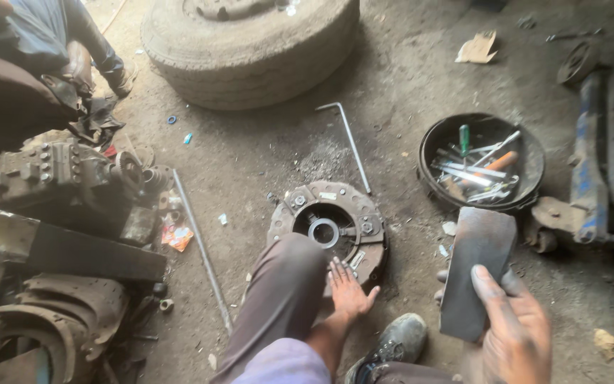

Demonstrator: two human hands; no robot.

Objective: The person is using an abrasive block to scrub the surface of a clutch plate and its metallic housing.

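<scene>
1. Our left hand (348, 290) lies flat, fingers spread, pressing on the round clutch pressure plate (328, 227) on the dirt floor beside our knee.
2. Our right hand (513, 331) grasps a flat dark metal piece (476, 267), held upright.
3. A tool-filled tub (481, 162) sits just behind it.

A vehicle repair workshop is shown, with work done on a bare, oil-darkened dirt floor (250, 163). A large worn rubber tyre (250, 46) is laid flat at the top, and a round rusty metal clutch plate (335, 220) is set below it. Spanners and screwdrivers are kept in a round black tub (481, 162), and greasy grey engine parts (58, 171) are piled at the left.
</scene>
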